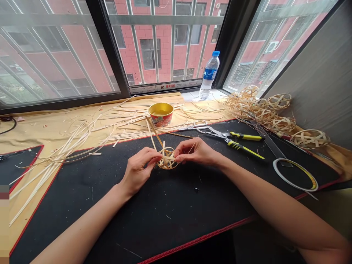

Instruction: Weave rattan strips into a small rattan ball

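Between my two hands, just over the black mat [176, 205], is a small openwork ball woven from pale bamboo strips [166, 161]. My left hand [140, 167] pinches its left side between thumb and fingers. At its right side my right hand [195, 151] is closed, thumb against forefinger, on a thin strip at the weave. Loose strip ends stick out of the top of the ball toward the bowl. The fingertips hide part of both sides of the weave.
A red bowl, gold inside [161, 114], stands behind the ball. Bamboo strips [74, 143] lie at left. To the right are scissors [202, 127], yellow-handled pliers [239, 141], a tape ring [295, 175] and several woven balls [277, 115]. A water bottle [209, 75] stands by the window.
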Demonstrator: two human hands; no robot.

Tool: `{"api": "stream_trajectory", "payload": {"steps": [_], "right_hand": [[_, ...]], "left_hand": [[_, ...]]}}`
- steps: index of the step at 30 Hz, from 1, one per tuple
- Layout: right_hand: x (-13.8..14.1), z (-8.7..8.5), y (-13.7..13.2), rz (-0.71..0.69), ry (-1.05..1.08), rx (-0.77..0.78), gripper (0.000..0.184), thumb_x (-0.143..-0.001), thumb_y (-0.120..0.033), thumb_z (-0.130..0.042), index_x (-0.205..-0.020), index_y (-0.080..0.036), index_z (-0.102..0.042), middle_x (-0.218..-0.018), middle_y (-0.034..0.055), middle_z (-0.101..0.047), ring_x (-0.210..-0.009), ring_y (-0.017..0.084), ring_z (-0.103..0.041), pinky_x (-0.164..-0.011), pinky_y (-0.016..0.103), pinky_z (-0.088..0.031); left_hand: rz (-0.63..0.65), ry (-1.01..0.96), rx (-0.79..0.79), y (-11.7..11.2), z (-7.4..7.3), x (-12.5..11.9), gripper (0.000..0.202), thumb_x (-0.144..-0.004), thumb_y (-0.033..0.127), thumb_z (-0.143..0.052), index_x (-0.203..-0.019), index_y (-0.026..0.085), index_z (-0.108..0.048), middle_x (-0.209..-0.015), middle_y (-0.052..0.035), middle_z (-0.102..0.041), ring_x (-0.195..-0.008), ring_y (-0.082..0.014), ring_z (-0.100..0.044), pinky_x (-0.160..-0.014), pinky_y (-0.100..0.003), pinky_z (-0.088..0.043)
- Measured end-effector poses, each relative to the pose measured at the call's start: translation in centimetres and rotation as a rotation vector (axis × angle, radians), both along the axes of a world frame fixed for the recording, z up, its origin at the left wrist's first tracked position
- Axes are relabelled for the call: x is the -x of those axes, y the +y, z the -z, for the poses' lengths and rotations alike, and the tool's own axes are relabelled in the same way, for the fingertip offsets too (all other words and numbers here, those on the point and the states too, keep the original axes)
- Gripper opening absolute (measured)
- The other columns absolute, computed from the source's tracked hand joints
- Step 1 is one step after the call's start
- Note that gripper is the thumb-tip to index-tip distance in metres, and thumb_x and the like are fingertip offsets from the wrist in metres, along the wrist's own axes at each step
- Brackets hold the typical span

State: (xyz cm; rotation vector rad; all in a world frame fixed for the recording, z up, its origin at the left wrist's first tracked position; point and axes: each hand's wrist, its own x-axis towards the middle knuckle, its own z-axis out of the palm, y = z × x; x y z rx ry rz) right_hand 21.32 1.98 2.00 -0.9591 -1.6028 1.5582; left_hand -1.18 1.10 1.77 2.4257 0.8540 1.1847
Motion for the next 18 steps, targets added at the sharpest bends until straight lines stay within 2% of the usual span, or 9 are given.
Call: {"api": "stream_trajectory", "payload": {"steps": [7,13,18], "right_hand": [[-0.22,0.16,0.06,-0.037,-0.023,-0.047,0.023,-0.067,-0.030,-0.077,-0.077,-0.012,-0.067,-0.070,0.0010,-0.065,-0.058,0.007,-0.055,-0.050,0.018,-0.044],[0.17,0.24,0.26,-0.019,0.057,0.063,0.026,-0.059,-0.029,-0.082,-0.071,-0.011,-0.067,-0.067,0.0012,-0.066,-0.056,0.007,-0.055,-0.049,0.018,-0.044],[0.41,0.25,0.25,0.009,0.072,0.093,0.029,-0.056,-0.032,-0.083,-0.068,-0.011,-0.065,-0.064,0.0000,-0.064,-0.054,0.007,-0.054,-0.050,0.019,-0.045]], "left_hand": [[0.030,-0.007,0.102,0.22,-0.23,0.06,0.011,-0.085,0.014,-0.057,-0.084,0.018,-0.067,-0.078,-0.0030,-0.065,-0.071,-0.0117,-0.061,-0.066,-0.022,-0.049],[-0.010,-0.050,0.235,0.22,-0.18,0.04,0.012,-0.085,0.017,-0.057,-0.083,0.020,-0.068,-0.077,-0.0023,-0.064,-0.069,-0.0122,-0.060,-0.065,-0.023,-0.049],[0.021,-0.128,0.371,0.23,-0.18,-0.18,0.010,-0.082,0.027,-0.062,-0.081,0.018,-0.068,-0.081,-0.0046,-0.065,-0.074,-0.0150,-0.060,-0.066,-0.026,-0.050]]}}
